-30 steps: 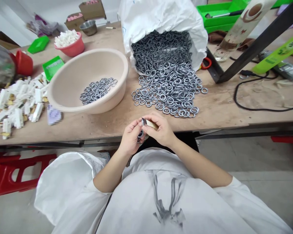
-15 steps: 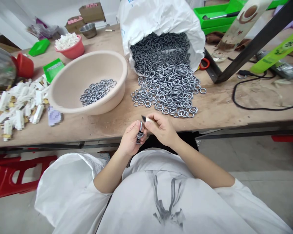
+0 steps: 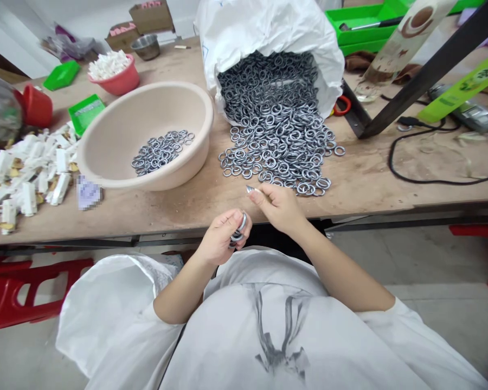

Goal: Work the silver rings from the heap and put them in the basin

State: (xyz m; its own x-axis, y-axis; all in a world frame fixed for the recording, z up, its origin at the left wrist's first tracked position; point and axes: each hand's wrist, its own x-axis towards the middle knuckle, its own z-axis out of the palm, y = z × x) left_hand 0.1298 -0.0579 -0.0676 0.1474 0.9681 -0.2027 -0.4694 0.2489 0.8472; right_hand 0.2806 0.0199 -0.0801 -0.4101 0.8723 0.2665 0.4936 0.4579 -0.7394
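Observation:
Several grey metal rings (image 3: 238, 232) are gripped in my left hand (image 3: 218, 238), its fingers curled round them at the table's front edge. Up and to the right, my right hand (image 3: 283, 208) pinches a small pointed blade (image 3: 250, 189); its tip sticks out to the left and the rest is hidden by the fingers. The two hands are apart. Just beyond them, a heap of loose grey rings (image 3: 284, 141) spills from the mouth of a white sack (image 3: 268, 27). To the left stands a beige basin (image 3: 191, 168) with more rings (image 3: 162, 151) at its bottom.
White and brass-coloured parts (image 3: 28, 168) lie piled on the left, near a green tray (image 3: 85, 114) and a pink bowl (image 3: 122, 81) of white pieces. A dark metal bar (image 3: 423, 70) slants up on the right, beside a black cable (image 3: 394, 168). Red stools (image 3: 36, 287) stand below.
My hands have moved apart: the right hand with the blade went slightly right and up, the left slightly down. The blade tip now shows bright instead of dark.

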